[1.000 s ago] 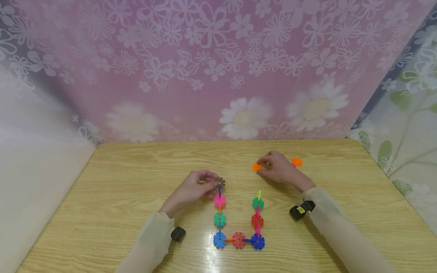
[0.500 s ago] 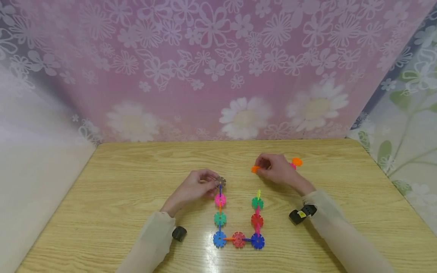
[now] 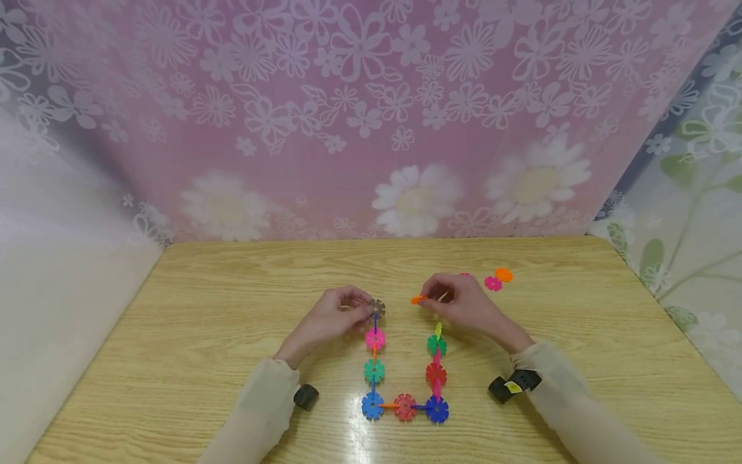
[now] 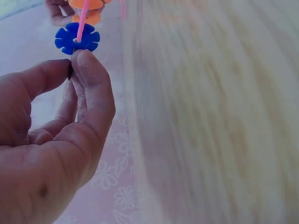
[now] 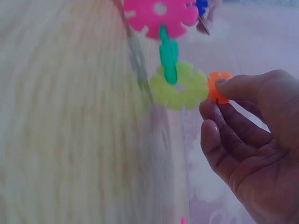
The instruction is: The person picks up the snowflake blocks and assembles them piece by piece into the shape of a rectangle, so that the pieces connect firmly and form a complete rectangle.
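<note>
Notched plastic interlocking discs form a U-shaped chain [image 3: 406, 407] on the table. Atop its left column, my left hand [image 3: 327, 322] pinches a brown disc [image 3: 377, 309] between thumb and fingers. A blue disc [image 4: 65, 37] joins right beyond those fingertips in the left wrist view. My right hand [image 3: 464, 306] pinches an orange disc [image 3: 417, 300] by its edge, held flat beyond the open side of the U. The right column ends in a yellow disc [image 3: 438, 330] on a green one [image 3: 437, 345]. In the right wrist view, the orange disc overlaps the yellow disc's edge.
Loose pink [image 3: 493, 283] and orange [image 3: 504, 275] discs lie on the table behind my right hand. Another pink piece [image 3: 466, 275] shows partly past that hand. A flowered cloth [image 3: 371, 129] hangs along the back edge of the wooden table [image 3: 203, 335].
My right hand has moved left and nearer with the orange disc, uncovering the loose pink disc behind. The orange disc has tilted flatter. My left hand keeps its pinch, shifting slightly right.
</note>
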The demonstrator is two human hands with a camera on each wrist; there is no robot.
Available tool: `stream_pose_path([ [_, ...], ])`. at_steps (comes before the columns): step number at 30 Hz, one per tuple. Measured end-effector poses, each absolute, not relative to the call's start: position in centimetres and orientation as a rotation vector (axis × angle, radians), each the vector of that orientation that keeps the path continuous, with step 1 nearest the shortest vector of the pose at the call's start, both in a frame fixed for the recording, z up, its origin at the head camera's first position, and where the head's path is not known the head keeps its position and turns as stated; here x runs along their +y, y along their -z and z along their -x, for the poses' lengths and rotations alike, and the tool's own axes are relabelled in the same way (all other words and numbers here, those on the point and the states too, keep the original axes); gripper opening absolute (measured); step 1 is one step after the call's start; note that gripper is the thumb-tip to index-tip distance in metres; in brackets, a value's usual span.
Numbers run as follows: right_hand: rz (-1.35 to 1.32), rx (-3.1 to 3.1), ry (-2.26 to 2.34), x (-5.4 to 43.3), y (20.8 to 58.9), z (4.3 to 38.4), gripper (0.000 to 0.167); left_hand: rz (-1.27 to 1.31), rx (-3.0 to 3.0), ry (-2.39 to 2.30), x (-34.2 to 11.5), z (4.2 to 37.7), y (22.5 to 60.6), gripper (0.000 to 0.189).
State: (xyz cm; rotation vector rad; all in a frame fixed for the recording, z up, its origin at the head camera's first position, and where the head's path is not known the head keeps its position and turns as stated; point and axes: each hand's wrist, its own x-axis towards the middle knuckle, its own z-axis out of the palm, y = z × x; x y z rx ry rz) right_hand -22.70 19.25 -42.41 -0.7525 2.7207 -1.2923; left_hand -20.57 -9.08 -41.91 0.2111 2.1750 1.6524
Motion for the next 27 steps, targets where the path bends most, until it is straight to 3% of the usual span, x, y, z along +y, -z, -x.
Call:
stream_pose_path([
  [27,0.829,2.617,1.451,15.8,42.4,21.4,0.007,-0.199,2.167,-1.715,-8.7,20.5,41.9,0.021],
])
